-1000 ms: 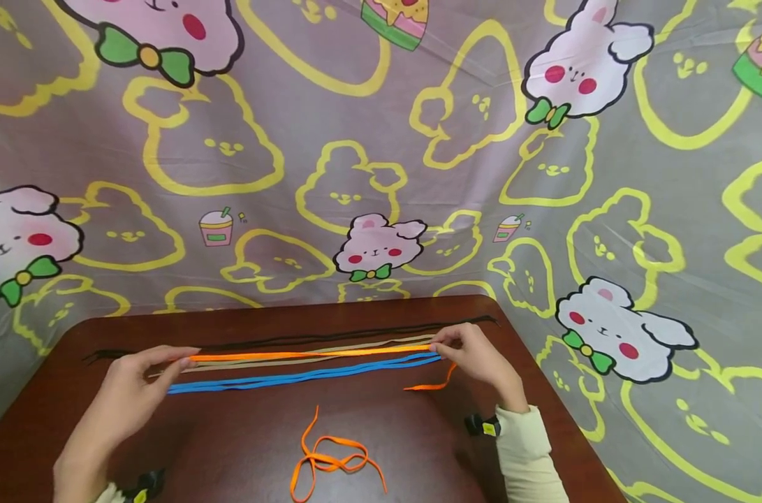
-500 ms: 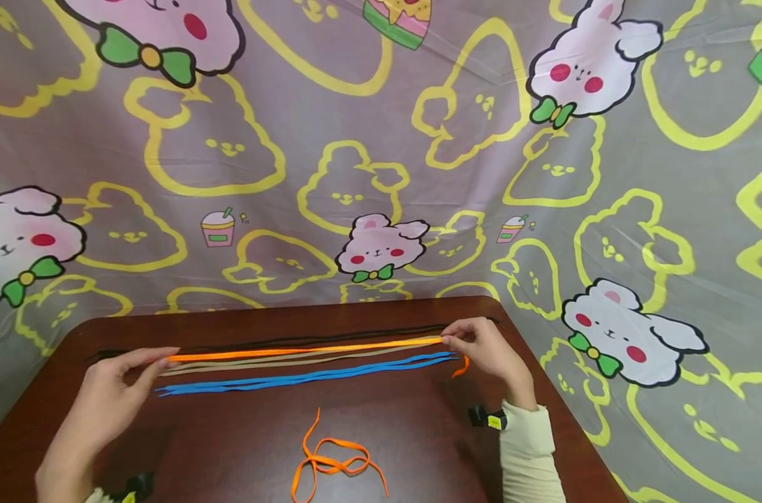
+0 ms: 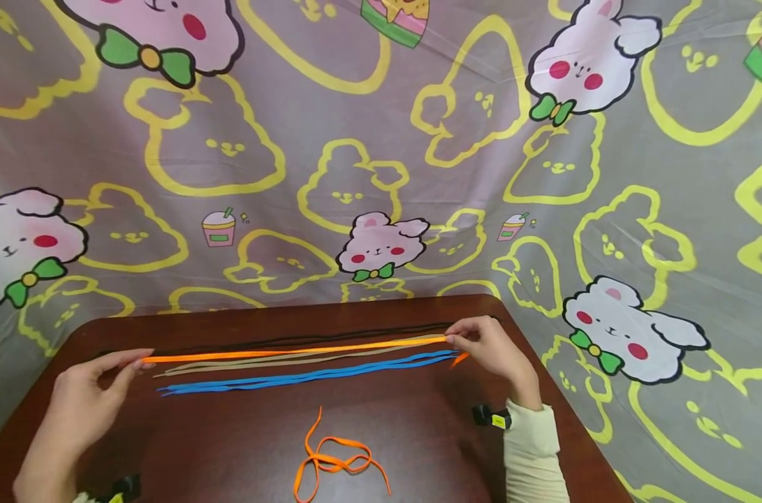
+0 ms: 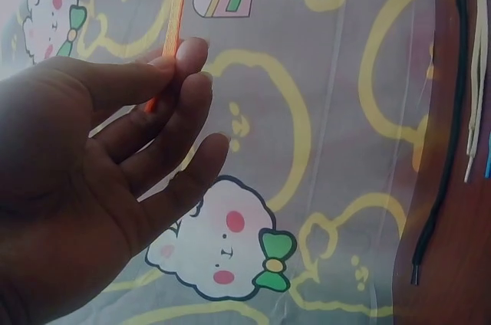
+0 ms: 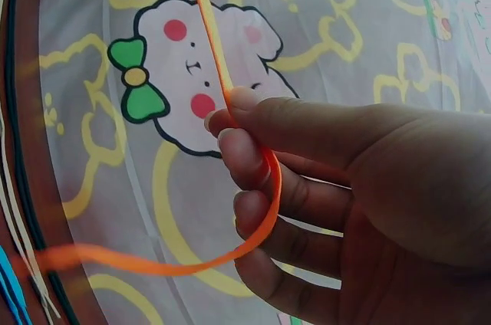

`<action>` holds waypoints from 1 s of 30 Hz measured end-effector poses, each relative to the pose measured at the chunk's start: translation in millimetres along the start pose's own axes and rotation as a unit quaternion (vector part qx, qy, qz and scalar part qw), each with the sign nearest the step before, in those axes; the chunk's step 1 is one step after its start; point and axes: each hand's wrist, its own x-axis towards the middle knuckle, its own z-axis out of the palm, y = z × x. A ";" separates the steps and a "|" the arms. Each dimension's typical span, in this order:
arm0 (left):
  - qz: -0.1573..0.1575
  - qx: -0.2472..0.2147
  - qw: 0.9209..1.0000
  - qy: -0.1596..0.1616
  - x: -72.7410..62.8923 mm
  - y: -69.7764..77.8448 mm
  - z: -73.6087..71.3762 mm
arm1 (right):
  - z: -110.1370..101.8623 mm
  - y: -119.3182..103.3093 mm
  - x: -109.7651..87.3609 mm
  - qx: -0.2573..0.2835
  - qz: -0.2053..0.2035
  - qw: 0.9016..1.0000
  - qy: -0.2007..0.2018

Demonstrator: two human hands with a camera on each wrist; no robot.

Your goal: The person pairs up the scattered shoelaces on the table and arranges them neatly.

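Note:
An orange shoelace (image 3: 292,351) is stretched taut between both hands above the table. My left hand (image 3: 82,398) pinches it near one end between thumb and fingertips; in the left wrist view a short orange tip (image 4: 151,103) pokes out below the thumb. My right hand (image 3: 494,353) pinches the other side, and a loose orange tail (image 5: 176,270) curves down past the fingers in the right wrist view. Beneath and just nearer lie beige shoelaces (image 3: 230,364) and blue shoelaces (image 3: 305,378), laid straight. Black shoelaces (image 3: 255,341) run along the far side.
A second orange shoelace (image 3: 333,462) lies in loose loops on the near part of the brown table (image 3: 230,433). Patterned cloth (image 3: 381,175) with cartoon rabbits hangs close behind the table and along its right side.
My left hand has slid left and my right hand slightly right, so the taut orange stretch is longer. The loose tail at the right hand shows less in the head view.

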 end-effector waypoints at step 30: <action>-0.071 0.078 0.994 0.040 0.9 -31.2 -8.4 | -21.4 21.7 -11.8 -0.044 0.039 0.997 0.044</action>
